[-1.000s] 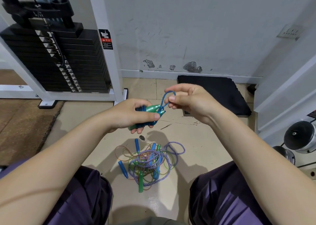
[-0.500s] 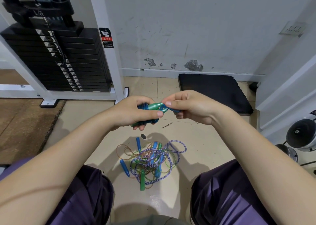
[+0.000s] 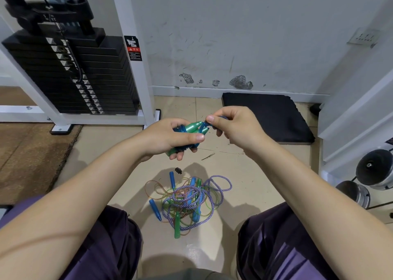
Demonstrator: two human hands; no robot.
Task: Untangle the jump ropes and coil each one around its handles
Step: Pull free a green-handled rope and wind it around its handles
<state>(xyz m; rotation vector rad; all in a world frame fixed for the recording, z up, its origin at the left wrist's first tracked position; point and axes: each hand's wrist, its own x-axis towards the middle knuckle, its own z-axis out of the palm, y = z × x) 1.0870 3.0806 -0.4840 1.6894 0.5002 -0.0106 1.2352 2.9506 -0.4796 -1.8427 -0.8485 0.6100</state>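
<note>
My left hand (image 3: 170, 139) grips a pair of green handles (image 3: 194, 127) with blue rope wound round them. Close beside it, my right hand (image 3: 236, 128) pinches the free end of that blue rope (image 3: 207, 124) at the handle tips. On the floor between my knees lies a tangle of jump ropes (image 3: 187, 201): a purple-and-white braided rope (image 3: 223, 179), thin orange and green cords, several blue handles (image 3: 154, 209) and a green handle (image 3: 177, 226).
A black weight stack (image 3: 70, 75) in a white frame stands at the back left. A black pad (image 3: 268, 115) lies against the wall. Chrome dumbbells (image 3: 374, 171) sit at the right. A brown mat (image 3: 25, 156) covers the floor on the left.
My right hand has pulled the raised blue loop down and snug against the green handles, and both hands have shifted slightly. The tangle on the floor has not moved.
</note>
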